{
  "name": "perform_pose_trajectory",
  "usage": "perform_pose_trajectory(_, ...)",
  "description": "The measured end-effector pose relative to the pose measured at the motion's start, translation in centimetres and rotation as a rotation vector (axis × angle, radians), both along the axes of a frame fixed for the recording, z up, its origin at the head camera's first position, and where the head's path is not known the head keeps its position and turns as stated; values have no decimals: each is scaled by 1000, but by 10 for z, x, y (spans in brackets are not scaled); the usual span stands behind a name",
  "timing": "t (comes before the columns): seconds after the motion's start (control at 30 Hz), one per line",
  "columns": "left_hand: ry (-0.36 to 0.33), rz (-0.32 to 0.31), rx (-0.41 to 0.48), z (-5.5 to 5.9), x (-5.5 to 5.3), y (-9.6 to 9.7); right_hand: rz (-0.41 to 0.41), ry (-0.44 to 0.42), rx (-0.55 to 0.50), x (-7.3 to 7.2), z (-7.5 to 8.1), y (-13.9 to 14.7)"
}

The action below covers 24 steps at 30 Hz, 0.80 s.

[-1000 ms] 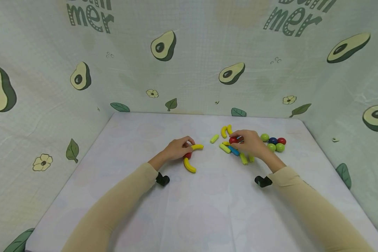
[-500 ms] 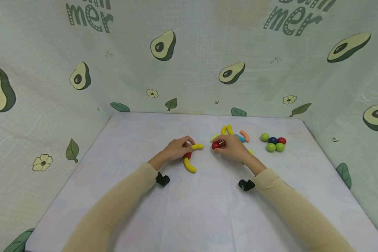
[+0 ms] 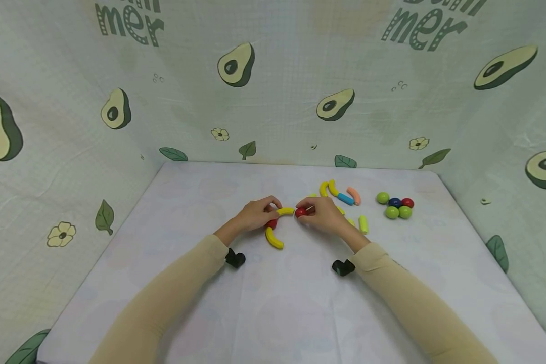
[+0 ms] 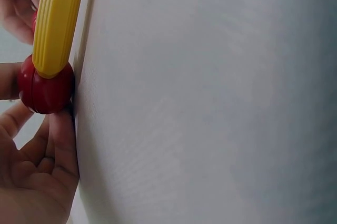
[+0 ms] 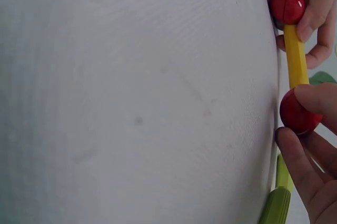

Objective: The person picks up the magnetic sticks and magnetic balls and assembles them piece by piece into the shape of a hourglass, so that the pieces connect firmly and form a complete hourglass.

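Note:
My left hand [image 3: 255, 214] holds a red ball [image 4: 46, 88] between thumb and fingers, low at the table top. Two curved yellow sticks join this ball: one yellow stick [image 3: 274, 238] points toward me, the other yellow stick [image 3: 285, 212] reaches right. At that second stick's right end, my right hand [image 3: 320, 215] pinches another red ball [image 5: 299, 112] between thumb and fingers. In the right wrist view this ball meets the stick's end; whether it is fitted on cannot be told. Part of each ball is hidden by the fingers.
Behind the right hand lie curved yellow sticks [image 3: 324, 189], a blue stick [image 3: 345, 198], a salmon curved stick [image 3: 354, 196] and several lime sticks [image 3: 363, 224]. Farther right sits a group of green balls [image 3: 392, 212], a dark blue ball [image 3: 395, 202] and a red ball [image 3: 407, 202].
My right hand has carried the red ball left from the loose pieces to the end of the yellow stick. The left hand has stayed in place on its ball.

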<state>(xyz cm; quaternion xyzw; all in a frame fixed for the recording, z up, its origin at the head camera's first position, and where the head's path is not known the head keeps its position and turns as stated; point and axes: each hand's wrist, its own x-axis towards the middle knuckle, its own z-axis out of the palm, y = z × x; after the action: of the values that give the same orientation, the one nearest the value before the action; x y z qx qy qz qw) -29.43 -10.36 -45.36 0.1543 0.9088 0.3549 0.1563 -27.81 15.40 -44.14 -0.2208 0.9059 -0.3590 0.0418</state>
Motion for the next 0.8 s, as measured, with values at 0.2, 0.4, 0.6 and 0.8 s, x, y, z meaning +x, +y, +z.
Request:
perform_pose_trajectory(0.2, -1, -1, 8, 0, 0, 0, 5, -2, -3, -1, -1, -4)
perform_pose_trajectory(0.4, -1, -2, -19, 1, 1, 1, 3, -8, 3, -2, -2, -5)
perform_pose_trajectory(0.6, 10, -25, -67, 5, 3, 2, 6, -27, 8, -3, -2, -8)
perform_pose_trajectory(0.8, 67, -55, -61, 6, 2, 0, -9, -42, 21, -5, -1, -11)
